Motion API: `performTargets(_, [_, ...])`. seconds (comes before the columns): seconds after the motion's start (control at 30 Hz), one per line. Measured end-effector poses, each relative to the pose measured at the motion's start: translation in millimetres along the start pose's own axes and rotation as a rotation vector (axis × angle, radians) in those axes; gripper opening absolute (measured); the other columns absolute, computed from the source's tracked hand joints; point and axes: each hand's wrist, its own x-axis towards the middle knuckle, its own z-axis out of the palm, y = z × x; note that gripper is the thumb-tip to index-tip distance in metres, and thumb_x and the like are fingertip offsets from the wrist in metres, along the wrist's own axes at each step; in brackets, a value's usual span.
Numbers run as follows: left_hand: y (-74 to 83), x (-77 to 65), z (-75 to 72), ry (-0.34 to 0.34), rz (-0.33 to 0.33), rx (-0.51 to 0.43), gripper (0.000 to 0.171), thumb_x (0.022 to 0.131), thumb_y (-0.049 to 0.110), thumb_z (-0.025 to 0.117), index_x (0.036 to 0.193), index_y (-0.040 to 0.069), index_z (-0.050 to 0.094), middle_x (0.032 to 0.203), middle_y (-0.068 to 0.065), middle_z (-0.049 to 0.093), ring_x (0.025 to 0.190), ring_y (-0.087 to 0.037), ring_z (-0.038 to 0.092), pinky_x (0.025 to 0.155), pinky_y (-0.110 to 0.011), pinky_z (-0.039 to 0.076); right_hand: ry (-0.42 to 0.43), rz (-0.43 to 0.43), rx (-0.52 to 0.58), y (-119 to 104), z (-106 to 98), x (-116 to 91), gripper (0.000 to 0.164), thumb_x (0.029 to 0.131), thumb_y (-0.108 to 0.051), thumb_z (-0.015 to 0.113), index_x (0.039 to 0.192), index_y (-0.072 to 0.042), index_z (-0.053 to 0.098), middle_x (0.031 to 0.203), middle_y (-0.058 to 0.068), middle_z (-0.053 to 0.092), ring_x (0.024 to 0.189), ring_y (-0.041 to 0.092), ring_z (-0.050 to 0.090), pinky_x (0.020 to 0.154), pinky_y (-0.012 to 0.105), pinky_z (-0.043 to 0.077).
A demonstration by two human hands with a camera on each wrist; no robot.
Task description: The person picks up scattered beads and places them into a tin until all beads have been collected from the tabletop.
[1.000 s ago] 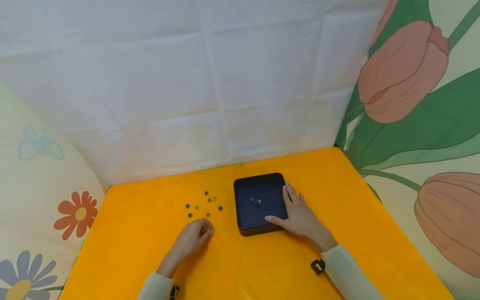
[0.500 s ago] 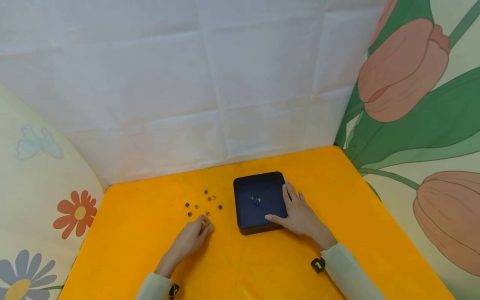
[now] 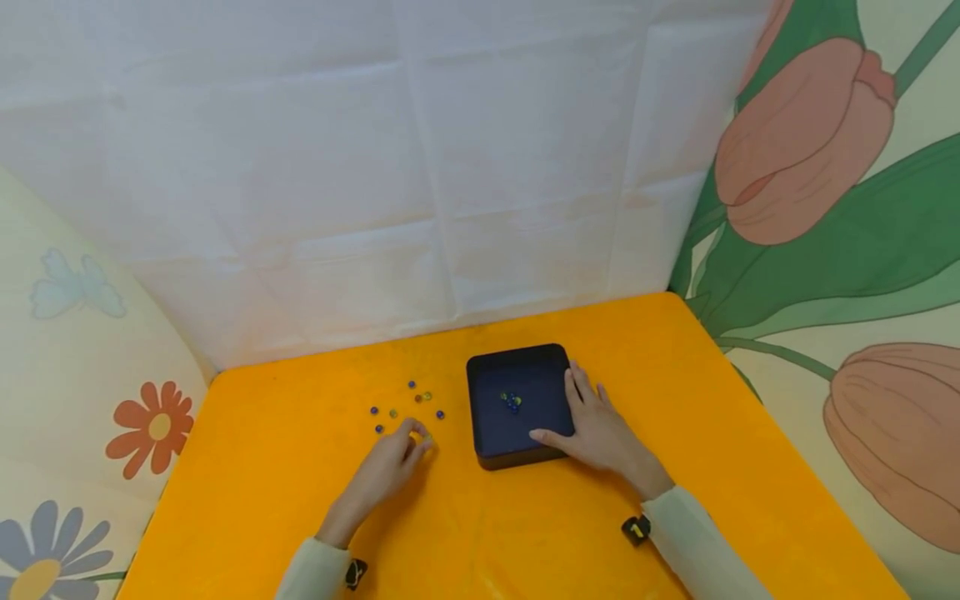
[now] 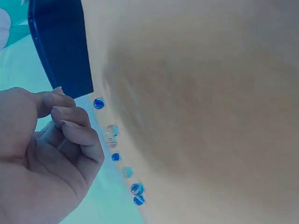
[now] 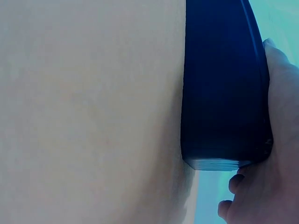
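Note:
My left hand (image 3: 386, 464) hovers just above the table, left of the dark box, pinching a small yellow-green marble (image 3: 430, 437) between thumb and index fingertip. In the left wrist view the fingers are curled in and the pinched marble cannot be made out. Several blue, yellow-green and amber marbles (image 3: 393, 413) lie loose on the table beyond that hand. My right hand (image 3: 603, 433) grips the near right corner of the square dark box (image 3: 525, 458), thumb over the near rim and fingers along the right wall. Inside the box sits a small cluster of marbles (image 3: 513, 402).
A yellow-orange cloth covers the table (image 3: 480, 533). White sheeting (image 3: 337, 208) hangs behind its far edge. Flower-printed panels (image 3: 862, 275) stand at the left and right sides.
My left hand has lifted slightly and shifted a little away from me with the pinched marble. An amber marble by its fingers is now out of sight. The right hand and box stay put.

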Motion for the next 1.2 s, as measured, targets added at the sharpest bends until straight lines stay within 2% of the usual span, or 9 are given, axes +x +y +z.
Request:
performTargets(0.37, [19.9,15.7,-3.1,0.016,0.019,-0.005,0.021,0.108,0.023,0.060,0.125,0.011,0.062,0.062,0.001,0.047,0.052,-0.010,0.033,0.050,-0.022,0.029,0.014,-0.005,0.009,-1,-2,-1,0.126,0.087,-0.086,0.056,0.168,-0.004,0.007,0.179,0.015,-0.004,0.161,0.050,0.015,0.127,0.067,0.022])
performTargets(0.6, [34.1,27.0,-4.3,0.030,0.065,-0.032,0.014,0.108,0.023,0.060,0.118,0.013,0.063,0.062,-0.001,0.050,0.051,-0.011,0.037,0.049,-0.023,0.032,0.023,-0.011,0.000,-2,-3,0,0.125,0.088,-0.085,0.057,0.168,-0.003,0.009,0.178,0.016,-0.002,0.162,0.048,0.016,0.128,0.066,0.020])
performTargets(0.73, [41.2,33.0,-4.8,0.020,0.063,-0.061,0.017,0.109,0.025,0.060,0.121,0.013,0.063,0.063,-0.003,0.053,0.051,-0.012,0.038,0.049,-0.024,0.034,0.016,-0.011,-0.006,-1,-2,0,0.125,0.088,-0.085,0.056,0.168,-0.003,0.008,0.178,0.016,-0.002,0.162,0.047,0.015,0.128,0.065,0.019])
performTargets(0.93, [49.5,42.8,-3.7,0.015,0.076,-0.077,0.021,0.109,0.028,0.060,0.123,0.013,0.063,0.062,0.000,0.049,0.051,-0.012,0.038,0.049,-0.025,0.034,0.016,-0.019,-0.003,-1,-2,0,0.125,0.088,-0.085,0.057,0.168,-0.002,0.007,0.178,0.017,-0.002,0.164,0.041,0.012,0.130,0.062,0.015])
performTargets(1.2, [59.8,53.3,-0.1,0.022,0.097,-0.081,0.026,0.108,0.033,0.060,0.125,0.013,0.062,0.062,0.000,0.049,0.050,-0.012,0.037,0.049,-0.025,0.034,0.007,-0.015,-0.001,-1,-2,0,0.125,0.088,-0.085,0.057,0.168,-0.002,0.008,0.178,0.016,-0.002,0.164,0.042,0.011,0.130,0.063,0.014])
